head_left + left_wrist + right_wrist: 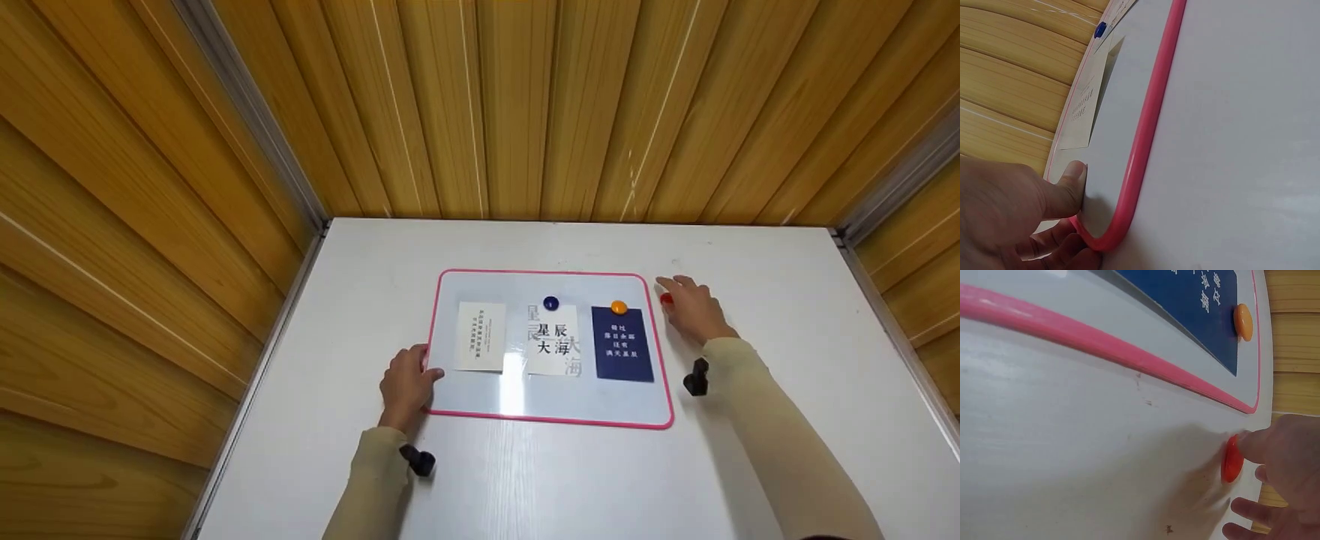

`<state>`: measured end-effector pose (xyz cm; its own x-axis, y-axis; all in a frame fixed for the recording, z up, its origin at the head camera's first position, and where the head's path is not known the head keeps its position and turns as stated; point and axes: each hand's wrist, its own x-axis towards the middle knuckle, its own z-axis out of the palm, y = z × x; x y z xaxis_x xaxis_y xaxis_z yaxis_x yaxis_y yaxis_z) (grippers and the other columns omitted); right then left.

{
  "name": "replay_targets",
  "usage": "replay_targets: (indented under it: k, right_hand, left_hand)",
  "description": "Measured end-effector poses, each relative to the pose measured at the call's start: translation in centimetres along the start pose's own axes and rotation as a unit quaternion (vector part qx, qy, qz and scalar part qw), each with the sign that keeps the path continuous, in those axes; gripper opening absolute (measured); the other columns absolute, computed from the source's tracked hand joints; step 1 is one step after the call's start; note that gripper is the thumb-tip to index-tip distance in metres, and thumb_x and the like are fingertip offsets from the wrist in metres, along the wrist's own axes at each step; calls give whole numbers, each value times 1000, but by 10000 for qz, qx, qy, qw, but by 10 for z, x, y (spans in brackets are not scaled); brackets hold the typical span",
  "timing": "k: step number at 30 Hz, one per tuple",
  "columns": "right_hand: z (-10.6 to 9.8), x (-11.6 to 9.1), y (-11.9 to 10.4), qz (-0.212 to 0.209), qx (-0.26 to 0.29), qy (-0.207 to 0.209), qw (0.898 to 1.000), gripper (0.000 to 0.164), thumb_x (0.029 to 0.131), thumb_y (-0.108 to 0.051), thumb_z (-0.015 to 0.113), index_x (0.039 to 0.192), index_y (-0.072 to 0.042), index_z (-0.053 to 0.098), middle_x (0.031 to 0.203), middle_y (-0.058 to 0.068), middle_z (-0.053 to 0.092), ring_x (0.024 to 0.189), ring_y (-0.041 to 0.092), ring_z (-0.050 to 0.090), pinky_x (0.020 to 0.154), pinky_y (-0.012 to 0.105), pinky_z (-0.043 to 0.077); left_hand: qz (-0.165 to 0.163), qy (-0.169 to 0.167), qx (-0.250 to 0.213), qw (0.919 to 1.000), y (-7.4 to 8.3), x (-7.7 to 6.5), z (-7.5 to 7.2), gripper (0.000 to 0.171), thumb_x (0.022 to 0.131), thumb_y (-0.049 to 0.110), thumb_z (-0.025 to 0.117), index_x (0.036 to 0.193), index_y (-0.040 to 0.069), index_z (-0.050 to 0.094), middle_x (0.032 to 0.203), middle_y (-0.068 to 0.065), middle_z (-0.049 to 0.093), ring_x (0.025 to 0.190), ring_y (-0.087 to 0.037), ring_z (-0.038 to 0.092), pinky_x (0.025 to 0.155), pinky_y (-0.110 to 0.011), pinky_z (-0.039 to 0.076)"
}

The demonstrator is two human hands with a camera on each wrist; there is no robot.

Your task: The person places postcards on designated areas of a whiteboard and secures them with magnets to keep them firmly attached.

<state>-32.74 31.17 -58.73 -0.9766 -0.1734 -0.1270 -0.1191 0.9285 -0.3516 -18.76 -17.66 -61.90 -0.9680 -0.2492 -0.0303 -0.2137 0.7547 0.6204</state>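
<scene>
A whiteboard with a pink rim [545, 420] lies on the white table. My left hand [406, 384] grips its left edge, thumb on the face and fingers curled at the rim [1145, 129]. Off the board's right side, my right hand [694, 309] is over a red round magnet [1233, 460]; the thumb touches it and the other fingers are spread. On the board are a cream card [481, 337], a white card [553, 356] under a dark blue magnet [551, 303], and a navy card [622, 345] under an orange magnet [619, 307].
Yellow wood-grain panels [517, 112] stand behind the white table [300, 465] and along its sides. Metal posts [255, 112] mark the back corners. A black wrist camera [696, 377] is worn at the right wrist, another [418, 460] at the left.
</scene>
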Motion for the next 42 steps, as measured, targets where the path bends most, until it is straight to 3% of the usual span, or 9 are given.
replay_targets:
  k: [6,13,30,42]
  right_hand:
    - [3,-2,4,114,113,-15,9999,57,99,-3,62,153,-1,42,148,36,40,126,58,40,105,71,34]
    - [4,-3,6,-1,59,211,9998,45,98,-3,65,142,2,55,134,34,51,115,53,46,99,68,39]
    - [8,-3,10,-277,-28,489,9984,29,97,-2,63,126,5,64,117,32,56,103,50,51,90,66,44]
    - [1,-1,6,-75,-4,106,9999,35,98,-3,64,132,7,61,120,33,55,106,49,50,94,65,44]
  left_hand:
    - [-1,-38,8,10000,-1,0,-1,54,86,18,83,135,6,65,92,-6,62,81,-23,57,76,-45,49]
    - [-20,-26,-78,10000,1,0,0,54,86,17,83,136,7,65,93,-6,62,81,-23,57,78,-45,49]
    - [105,7,-18,9999,-1,2,-1,52,85,19,84,133,9,67,89,-4,61,78,-21,57,72,-44,48]
    - [-10,-10,-81,10000,2,-1,-1,51,86,17,83,133,9,67,90,-4,61,80,-23,56,76,-44,48]
